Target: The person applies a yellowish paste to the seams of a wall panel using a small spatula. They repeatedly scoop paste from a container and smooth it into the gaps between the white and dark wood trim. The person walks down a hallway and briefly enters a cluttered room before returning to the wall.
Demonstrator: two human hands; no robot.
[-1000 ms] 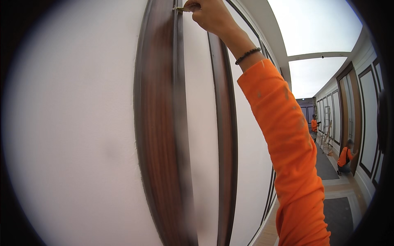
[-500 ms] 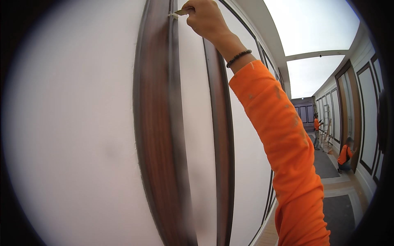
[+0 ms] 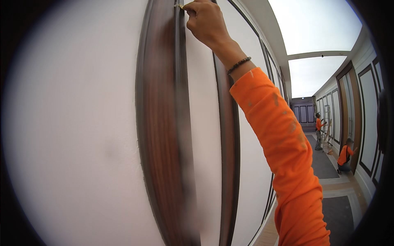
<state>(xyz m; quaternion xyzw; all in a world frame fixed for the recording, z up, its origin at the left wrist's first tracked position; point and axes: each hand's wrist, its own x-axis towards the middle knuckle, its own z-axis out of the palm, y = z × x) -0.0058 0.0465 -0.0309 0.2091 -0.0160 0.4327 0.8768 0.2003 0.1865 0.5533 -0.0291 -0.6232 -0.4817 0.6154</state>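
**A small tool held high against dark wood trim**

The right hand (image 3: 207,22) is raised to 12 o'clock, at the top of the view. Its grip is closed tight on a small pale tool (image 3: 179,6), of which only the tip can be seen. The tip is pressed against the dark wood trim (image 3: 164,135). What kind of tool it is cannot be made out, as most of it is hidden in the fist.

The trim is a long, smooth, brown strip with a fine wood grain, and it is bent into a curve by the lens. A second dark strip (image 3: 230,156) is seen just beside it, toward 3 o'clock. Between and around them lies the flat white wall (image 3: 69,135), soft and blurred because it is so close.

A beaded bracelet (image 3: 239,64) is worn on the wrist, above a bright orange sleeve (image 3: 283,151) marked with pale smears.

The left hand is not seen.

At 3 o'clock, far down the hallway, two people in orange (image 3: 344,155) are seen, small and hard to make out.
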